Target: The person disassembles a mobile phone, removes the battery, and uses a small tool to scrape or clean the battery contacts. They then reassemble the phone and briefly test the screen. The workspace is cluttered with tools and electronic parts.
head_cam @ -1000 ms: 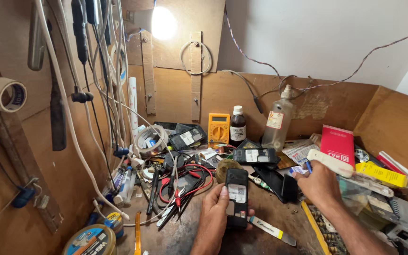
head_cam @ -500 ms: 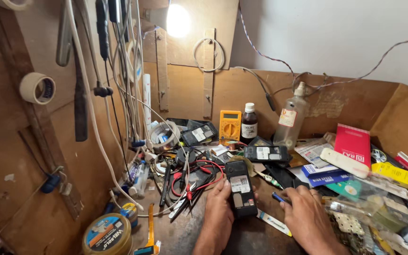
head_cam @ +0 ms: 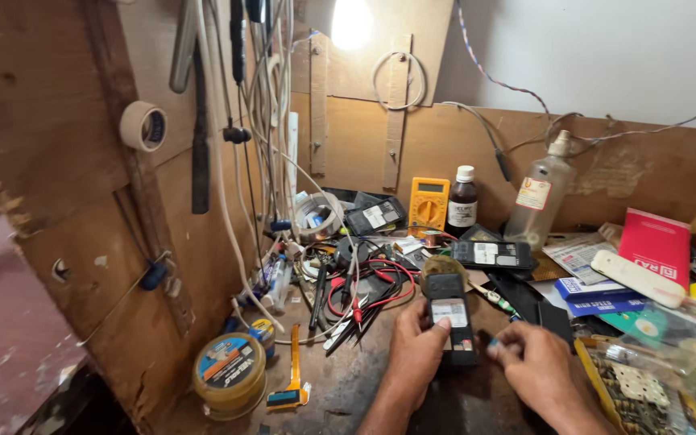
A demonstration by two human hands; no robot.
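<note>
My left hand [head_cam: 414, 354] grips a black phone [head_cam: 450, 316] that lies back-side up, cover off, on the wooden workbench [head_cam: 340, 387]; my thumb rests on its white label. My right hand [head_cam: 535, 370] is just to the phone's right, fingers pinched on a small blue-tipped tool [head_cam: 493, 342] close to the phone's lower edge. A second opened black phone [head_cam: 493, 254] lies farther back. Red and black test leads [head_cam: 364, 292] are tangled to the phone's left.
A yellow multimeter [head_cam: 428, 205], a dark bottle [head_cam: 462, 201] and a clear spray bottle [head_cam: 540, 193] stand at the back. A round tin [head_cam: 229, 372] and a yellow-handled tool [head_cam: 293, 379] lie front left. Cables [head_cam: 263, 121] and tape roll [head_cam: 143, 126] hang left. Boxes [head_cam: 654, 248] pile right.
My right hand came back from the pile of boxes on the right to the phone's side, now holding a small blue-tipped tool. The camera moved closer and shifted left.
</note>
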